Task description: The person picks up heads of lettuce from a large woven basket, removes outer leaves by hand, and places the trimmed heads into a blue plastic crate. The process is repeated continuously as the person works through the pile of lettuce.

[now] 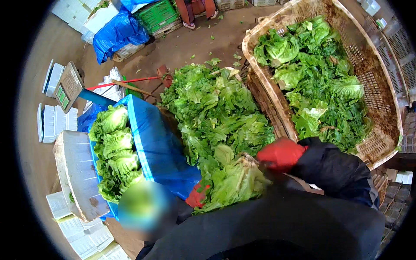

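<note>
My left hand (pixel 197 195), in a red glove, supports a head of leafy lettuce (pixel 239 182) close to my body; part of the hand is hidden by the leaves. At the cut stem side of that head is my right hand (pixel 281 155), also red-gloved and slightly blurred; its fingers are hidden below, so its hold is unclear. Beyond both hands lies a large heap of loose lettuce leaves (pixel 221 107). To the left, several lettuce heads (pixel 118 141) stand in a row in a box lined with blue plastic (pixel 139 136). A big dirty plastic basket (pixel 380 65) on the right holds more lettuce (pixel 318 78).
A scale display (pixel 69 87) on a blue post rises behind the lined box. An open white foam box (pixel 81 178) adjoins it at left. A red-handled tool (pixel 130 81) leans near the heap. Green crates (pixel 159 16) and a person's feet (pixel 189 25) are at the top.
</note>
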Demonstrator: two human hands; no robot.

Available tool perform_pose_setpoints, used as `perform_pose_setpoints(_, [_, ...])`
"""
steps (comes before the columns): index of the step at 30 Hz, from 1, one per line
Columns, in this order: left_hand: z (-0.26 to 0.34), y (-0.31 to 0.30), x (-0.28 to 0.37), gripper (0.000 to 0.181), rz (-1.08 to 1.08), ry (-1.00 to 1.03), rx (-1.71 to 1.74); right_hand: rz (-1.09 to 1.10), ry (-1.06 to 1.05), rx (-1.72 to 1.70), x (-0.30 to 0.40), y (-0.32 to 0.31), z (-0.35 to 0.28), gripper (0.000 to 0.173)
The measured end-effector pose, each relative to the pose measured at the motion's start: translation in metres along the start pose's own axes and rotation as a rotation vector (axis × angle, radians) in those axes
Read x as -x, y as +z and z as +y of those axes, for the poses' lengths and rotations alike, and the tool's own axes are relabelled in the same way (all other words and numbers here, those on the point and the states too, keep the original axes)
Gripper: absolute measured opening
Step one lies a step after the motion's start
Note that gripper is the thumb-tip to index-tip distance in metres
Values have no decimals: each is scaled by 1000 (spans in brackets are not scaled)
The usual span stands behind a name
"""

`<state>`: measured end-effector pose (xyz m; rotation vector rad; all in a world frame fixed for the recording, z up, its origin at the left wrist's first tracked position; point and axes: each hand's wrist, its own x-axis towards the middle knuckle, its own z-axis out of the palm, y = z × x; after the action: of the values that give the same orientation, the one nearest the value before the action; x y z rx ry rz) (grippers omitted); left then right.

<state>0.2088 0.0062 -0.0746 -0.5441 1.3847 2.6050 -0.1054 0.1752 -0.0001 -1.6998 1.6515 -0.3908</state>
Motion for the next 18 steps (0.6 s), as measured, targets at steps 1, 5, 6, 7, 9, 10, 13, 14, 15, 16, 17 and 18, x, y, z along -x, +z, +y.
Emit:
perform_pose_setpoints(1, [3,-3,9,56,47,20,-16,-49,102,30,-11,5,17,31])
perform_pose_setpoints(5, [79,1,2,46,338,415,-552,39,554,-1045,-22,-6,17,41])
perform_pose_setpoints(6, [97,-12,-9,43,405,593,-913,139,337,-1241,-22,-12,-12,52])
perform_pose_setpoints(7, [109,-18,-16,41,479,745,-1282,169,156,-1163,-26,-6,-24,55])
perform_pose_setpoints(9, [107,-40,-46,33,681,779,-1150,206,72,-1162,-31,-12,-38,55])
perform_pose_setpoints(10, [101,-52,-60,32,702,623,-635,256,64,-1114,-36,-13,-38,54])
perform_pose_setpoints(13, [78,-64,-92,33,215,362,138,412,229,-1004,-53,-23,15,65])
perform_pose_setpoints(14, [63,-55,-99,38,158,315,-48,428,210,-1147,-53,-6,42,69])
perform_pose_setpoints(15, [42,-49,-102,43,109,285,-233,423,196,-1287,-52,13,65,74])
perform_pose_setpoints(16, [33,-30,-100,49,71,266,-403,287,19,-1835,-47,3,32,86])
perform_pose_setpoints(17, [38,-21,-103,50,55,121,-515,220,22,-1839,-39,13,46,87])
perform_pose_setpoints(18, [60,2,-108,52,1,-20,-637,170,25,-1842,-31,31,66,87])
